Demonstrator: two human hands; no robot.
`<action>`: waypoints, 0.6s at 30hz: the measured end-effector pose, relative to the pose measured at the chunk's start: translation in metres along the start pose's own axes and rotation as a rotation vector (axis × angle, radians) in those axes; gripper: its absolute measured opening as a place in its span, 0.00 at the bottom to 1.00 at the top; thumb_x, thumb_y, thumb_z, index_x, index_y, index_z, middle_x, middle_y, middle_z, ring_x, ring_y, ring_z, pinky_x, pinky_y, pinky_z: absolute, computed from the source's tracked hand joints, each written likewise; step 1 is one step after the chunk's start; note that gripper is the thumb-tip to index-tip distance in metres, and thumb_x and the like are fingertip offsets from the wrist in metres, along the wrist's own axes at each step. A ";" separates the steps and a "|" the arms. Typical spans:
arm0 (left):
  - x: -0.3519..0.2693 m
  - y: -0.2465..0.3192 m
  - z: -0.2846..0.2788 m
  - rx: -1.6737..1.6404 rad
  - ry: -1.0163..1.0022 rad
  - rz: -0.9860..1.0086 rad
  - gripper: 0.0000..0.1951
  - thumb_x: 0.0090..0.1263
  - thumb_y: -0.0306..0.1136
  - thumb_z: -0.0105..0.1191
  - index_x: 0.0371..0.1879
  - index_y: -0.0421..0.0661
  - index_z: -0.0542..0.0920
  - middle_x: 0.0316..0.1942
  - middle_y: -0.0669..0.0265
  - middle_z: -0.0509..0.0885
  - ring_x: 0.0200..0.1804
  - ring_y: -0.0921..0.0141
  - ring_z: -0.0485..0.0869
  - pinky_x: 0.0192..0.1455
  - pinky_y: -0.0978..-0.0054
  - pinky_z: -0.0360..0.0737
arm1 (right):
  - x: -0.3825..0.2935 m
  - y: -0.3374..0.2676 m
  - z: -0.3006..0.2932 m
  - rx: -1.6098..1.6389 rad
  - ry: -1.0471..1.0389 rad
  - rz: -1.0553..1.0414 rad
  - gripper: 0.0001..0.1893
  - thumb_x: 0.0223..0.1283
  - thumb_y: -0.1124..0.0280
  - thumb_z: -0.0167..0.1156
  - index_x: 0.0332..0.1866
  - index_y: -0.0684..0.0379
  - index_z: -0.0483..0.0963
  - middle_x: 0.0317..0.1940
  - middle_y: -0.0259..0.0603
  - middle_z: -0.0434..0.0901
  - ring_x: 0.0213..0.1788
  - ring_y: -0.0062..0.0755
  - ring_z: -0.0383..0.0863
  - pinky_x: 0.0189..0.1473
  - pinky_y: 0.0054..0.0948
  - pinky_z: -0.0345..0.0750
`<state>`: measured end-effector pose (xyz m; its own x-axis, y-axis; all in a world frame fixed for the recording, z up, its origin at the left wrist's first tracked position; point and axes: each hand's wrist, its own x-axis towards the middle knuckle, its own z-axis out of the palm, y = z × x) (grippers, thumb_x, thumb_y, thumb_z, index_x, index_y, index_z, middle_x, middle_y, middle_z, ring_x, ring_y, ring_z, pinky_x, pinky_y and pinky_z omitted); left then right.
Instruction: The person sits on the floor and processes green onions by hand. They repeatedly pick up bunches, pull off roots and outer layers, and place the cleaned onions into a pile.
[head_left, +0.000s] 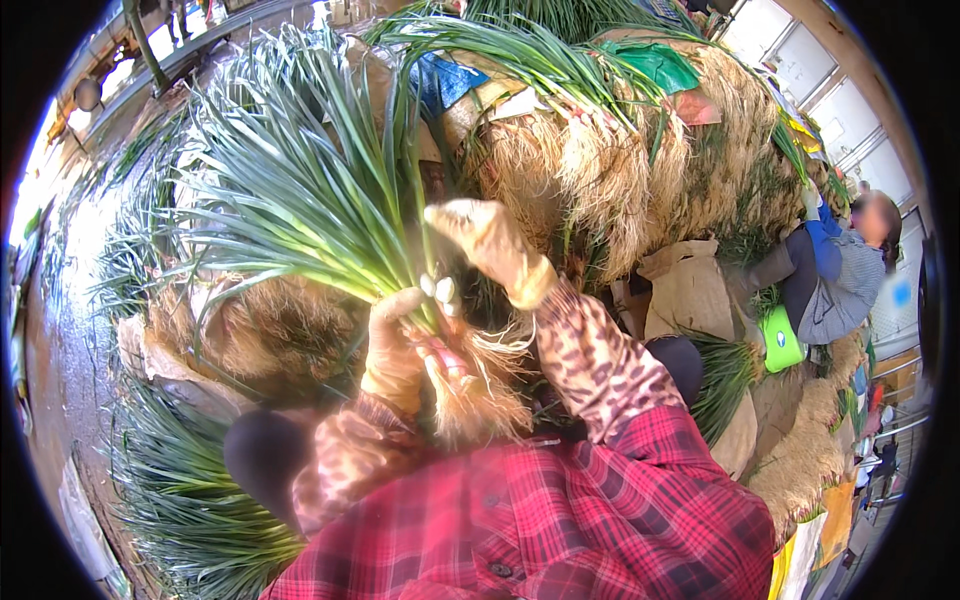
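Note:
My left hand (394, 341), in a pale glove, is closed around the lower stems of a bunch of long green-leaved allium plants (322, 202). The leaves fan out to the upper left, and pinkish stem bases with pale stringy roots (480, 390) hang below the fist. Gloved too, my right hand (484, 236) is raised just right of the stems, its fingers bent towards a thin green leaf; whether it grips that leaf I cannot tell. Small white fingertips or bulbs show between the hands.
A big heap of rooted plants (600, 157) lies ahead, with blue (450, 79) and green cloths (656, 66) on top. More plants (202, 487) lie at lower left. A brown sack (686, 289) and a bright green seat (781, 339) stand at right, beside a seated person (844, 270).

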<state>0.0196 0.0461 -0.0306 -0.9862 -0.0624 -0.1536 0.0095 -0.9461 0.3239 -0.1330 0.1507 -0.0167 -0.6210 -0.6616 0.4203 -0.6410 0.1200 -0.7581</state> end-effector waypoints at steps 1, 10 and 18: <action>0.002 -0.001 0.001 -0.006 -0.032 -0.007 0.16 0.58 0.39 0.58 0.41 0.45 0.74 0.31 0.65 0.79 0.32 0.71 0.77 0.34 0.75 0.77 | -0.007 0.001 -0.001 -0.033 -0.009 -0.043 0.12 0.64 0.63 0.59 0.35 0.62 0.81 0.27 0.47 0.82 0.28 0.42 0.82 0.31 0.31 0.79; -0.002 0.013 0.011 0.010 -0.107 0.014 0.09 0.61 0.33 0.58 0.36 0.44 0.78 0.24 0.69 0.79 0.24 0.75 0.78 0.29 0.84 0.78 | -0.019 -0.051 -0.015 -0.552 0.036 -0.414 0.10 0.61 0.69 0.55 0.24 0.57 0.76 0.18 0.40 0.77 0.19 0.32 0.77 0.23 0.27 0.78; -0.016 0.031 0.022 -0.146 -0.704 0.039 0.08 0.60 0.32 0.55 0.33 0.42 0.75 0.20 0.62 0.77 0.25 0.65 0.78 0.31 0.64 0.81 | -0.022 0.005 -0.067 -0.603 -0.603 -0.099 0.14 0.65 0.64 0.55 0.53 0.55 0.77 0.44 0.43 0.82 0.49 0.33 0.80 0.53 0.30 0.77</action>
<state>0.0318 0.0249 0.0028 -0.8570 0.0759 0.5097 0.0206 -0.9832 0.1811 -0.1527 0.2158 0.0033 -0.3131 -0.9497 0.0041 -0.9159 0.3008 -0.2659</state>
